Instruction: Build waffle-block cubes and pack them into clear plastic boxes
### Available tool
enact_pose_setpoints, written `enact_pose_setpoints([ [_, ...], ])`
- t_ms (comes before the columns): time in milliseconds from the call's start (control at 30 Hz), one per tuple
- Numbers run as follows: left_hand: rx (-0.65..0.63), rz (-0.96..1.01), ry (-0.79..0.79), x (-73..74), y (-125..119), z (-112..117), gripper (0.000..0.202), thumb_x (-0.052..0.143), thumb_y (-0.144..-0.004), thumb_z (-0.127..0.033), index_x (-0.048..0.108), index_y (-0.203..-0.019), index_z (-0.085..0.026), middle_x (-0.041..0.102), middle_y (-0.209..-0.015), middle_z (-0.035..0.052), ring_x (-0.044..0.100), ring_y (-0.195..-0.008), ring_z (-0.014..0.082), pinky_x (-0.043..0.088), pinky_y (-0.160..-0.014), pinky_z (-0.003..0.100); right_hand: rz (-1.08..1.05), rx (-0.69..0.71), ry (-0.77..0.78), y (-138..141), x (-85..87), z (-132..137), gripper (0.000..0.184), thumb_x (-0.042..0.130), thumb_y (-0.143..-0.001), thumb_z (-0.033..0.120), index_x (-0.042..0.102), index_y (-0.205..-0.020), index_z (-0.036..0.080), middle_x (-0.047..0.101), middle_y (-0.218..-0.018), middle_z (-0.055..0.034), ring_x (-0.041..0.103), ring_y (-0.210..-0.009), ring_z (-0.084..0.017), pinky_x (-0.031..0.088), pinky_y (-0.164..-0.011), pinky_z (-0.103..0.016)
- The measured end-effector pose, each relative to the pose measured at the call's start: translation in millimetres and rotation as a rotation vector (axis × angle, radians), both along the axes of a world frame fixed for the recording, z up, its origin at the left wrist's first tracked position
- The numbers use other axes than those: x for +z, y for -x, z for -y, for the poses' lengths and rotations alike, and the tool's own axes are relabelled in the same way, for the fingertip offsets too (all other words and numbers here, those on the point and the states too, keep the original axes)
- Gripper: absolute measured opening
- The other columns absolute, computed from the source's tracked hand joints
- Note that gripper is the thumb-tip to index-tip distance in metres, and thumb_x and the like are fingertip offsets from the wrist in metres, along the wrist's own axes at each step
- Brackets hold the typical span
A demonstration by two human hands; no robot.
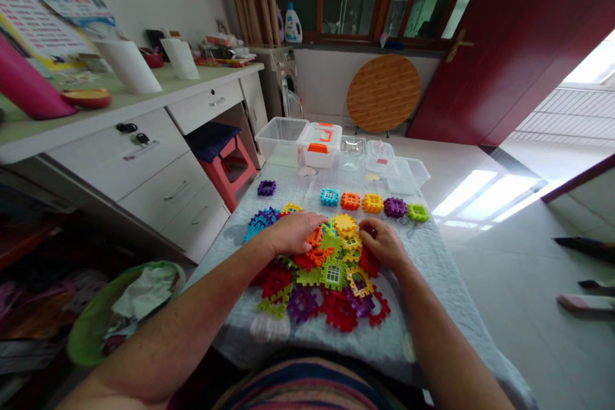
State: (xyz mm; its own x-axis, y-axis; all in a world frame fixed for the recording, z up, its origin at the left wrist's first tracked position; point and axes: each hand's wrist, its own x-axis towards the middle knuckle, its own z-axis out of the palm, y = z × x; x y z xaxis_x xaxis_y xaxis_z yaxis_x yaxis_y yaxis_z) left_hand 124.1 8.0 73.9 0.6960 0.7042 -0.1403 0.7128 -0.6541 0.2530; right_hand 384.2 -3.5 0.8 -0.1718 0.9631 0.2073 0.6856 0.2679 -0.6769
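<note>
On the cloth-covered table (446, 295) in the head view, a pile of plastic pieces (328, 248) with toothed edges lies directly at 12 o'clock from the person's torso, between the two forearms. Clock positions take 12 o'clock as pointing away from the person.

Left hand (298, 230): positioned at 10 to 11 o'clock from the pile's centre, palm down over the pieces, fingers extended toward 2 o'clock, thumb set apart. An orange piece (315, 236) shows beside the thumb; whether the hand grips it cannot be told.

Right hand (384, 240): positioned at 2 o'clock from the pile's centre, fingers bent inward, fingertips at the pile's edge. Whether they pinch a piece cannot be told. A red piece (369, 262) lies at 7 to 8 o'clock from this hand.

Governing relation: a round yellow piece (344, 224) sits in the gap between the hands, at 3 o'clock from the left and 9 to 10 o'clock from the right. Right fingertips appear nearer. Its outline gives no clear long axis.

At 1 to 2 o'clock beyond the pile, a row of five pieces (373, 203) has its long axis running roughly 9 to 3 o'clock.
</note>
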Motion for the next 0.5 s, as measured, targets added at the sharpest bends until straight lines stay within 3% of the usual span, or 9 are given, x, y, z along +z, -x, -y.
enact_pose_setpoints([
  [300,0.001,-0.003,-0.023,-2.1,-1.3,-3.9,0.062,0.064,-0.068,-0.017,0.054,-0.129,-0.014,0.063,-0.123,0.0136,0.058,-0.114,0.0275,0.044,-0.100,0.038,-0.032,-0.019,0.006,-1.2,-3.6,0.6,0.020,0.051,-0.076,0.025,0.066,-0.087,0.017,0.067,-0.078,-0.0032,0.059,-0.068,-0.015,0.044,-0.065,-0.026],
  [500,0.001,0.172,-0.136,16.4,-12.7,-20.5,0.062,0.064,-0.067,-0.017,0.052,-0.127,-0.017,0.063,-0.121,0.0102,0.058,-0.112,0.0248,0.043,-0.100,0.037,-0.074,-0.108,-0.056,-2.3,-5.3,-0.6,0.021,0.051,-0.076,0.026,0.068,-0.085,0.017,0.069,-0.078,-0.0034,0.057,-0.064,-0.014,0.044,-0.065,-0.026],
])
